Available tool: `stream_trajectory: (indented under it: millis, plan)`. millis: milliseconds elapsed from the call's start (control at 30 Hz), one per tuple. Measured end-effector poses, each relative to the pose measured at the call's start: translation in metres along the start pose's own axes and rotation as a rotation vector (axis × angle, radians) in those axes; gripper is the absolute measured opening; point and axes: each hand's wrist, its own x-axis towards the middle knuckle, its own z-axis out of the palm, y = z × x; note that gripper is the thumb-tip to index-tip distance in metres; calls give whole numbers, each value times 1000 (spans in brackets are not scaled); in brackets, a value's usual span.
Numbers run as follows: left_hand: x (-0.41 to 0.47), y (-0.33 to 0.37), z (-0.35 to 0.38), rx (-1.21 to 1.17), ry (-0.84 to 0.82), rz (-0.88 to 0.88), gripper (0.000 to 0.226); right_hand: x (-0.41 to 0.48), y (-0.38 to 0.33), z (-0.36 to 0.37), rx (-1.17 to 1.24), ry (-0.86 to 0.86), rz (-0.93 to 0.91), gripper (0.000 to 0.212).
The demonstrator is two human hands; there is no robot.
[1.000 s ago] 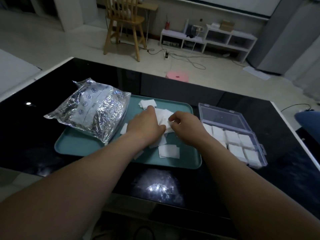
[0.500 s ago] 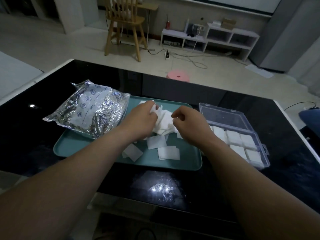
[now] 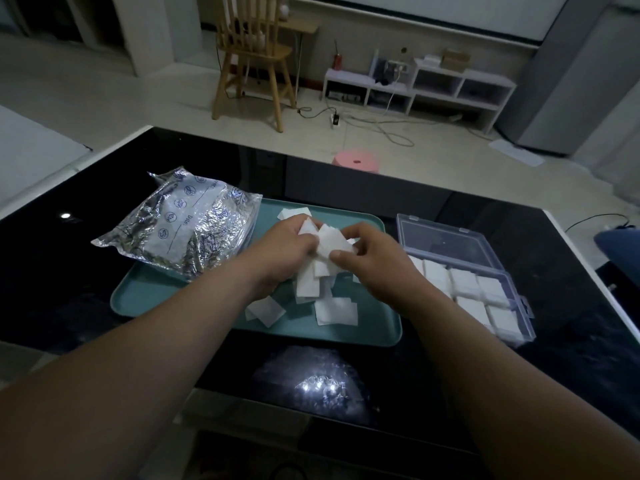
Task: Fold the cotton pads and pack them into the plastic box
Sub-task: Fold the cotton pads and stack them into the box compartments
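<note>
Cotton pad (image 3: 327,241) hangs over the teal tray (image 3: 145,296), foil bag (image 3: 187,225) left of my left hand (image 3: 282,252), which pinches one edge, my right hand (image 3: 374,263) pinching the other, open plastic box (image 3: 445,242) to its right.

Foil bag (image 3: 180,226), teal tray (image 3: 145,301), wooden chair (image 3: 254,60)

The left hand (image 3: 282,252) and right hand (image 3: 375,263) hide part of the cotton pads (image 3: 327,242); the right forearm covers the near-left corner of the plastic box (image 3: 446,242). Print on the foil bag (image 3: 187,226) is unreadable.
</note>
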Motion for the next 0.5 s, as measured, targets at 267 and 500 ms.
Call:
stream_trajectory:
  millis: [267, 500]
  plan:
    - [2, 2, -4, 364, 194, 214, 39, 1, 6, -12, -226, 31, -6, 16]
    - [-2, 16, -2, -186, 207, 142, 43, 1, 2, -29, 387, 43, 173, 17]
